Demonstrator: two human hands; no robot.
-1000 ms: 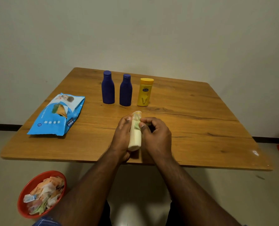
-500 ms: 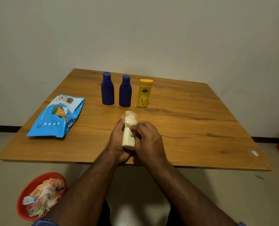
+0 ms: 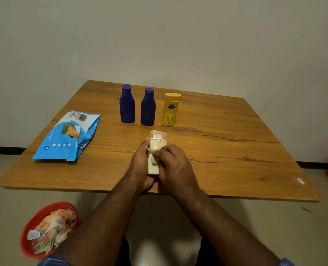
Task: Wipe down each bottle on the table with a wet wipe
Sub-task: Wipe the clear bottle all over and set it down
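Above the near edge of the wooden bench (image 3: 226,150), the left hand (image 3: 140,166) wraps its grip around a pale cream plastic bottle with a clear cap (image 3: 156,150), holding it roughly upright. Beside it the right hand (image 3: 174,167) presses a crumpled greenish wet wipe (image 3: 153,160) against the bottle's side, fingers curled on the wipe. Farther back stand two dark blue plastic bottles (image 3: 127,104) (image 3: 148,107) and a yellow lotion bottle (image 3: 170,110) – all in a row. At the left lies a blue wet-wipe pack (image 3: 67,137); on the floor – a red bowl of used wipes (image 3: 46,229)
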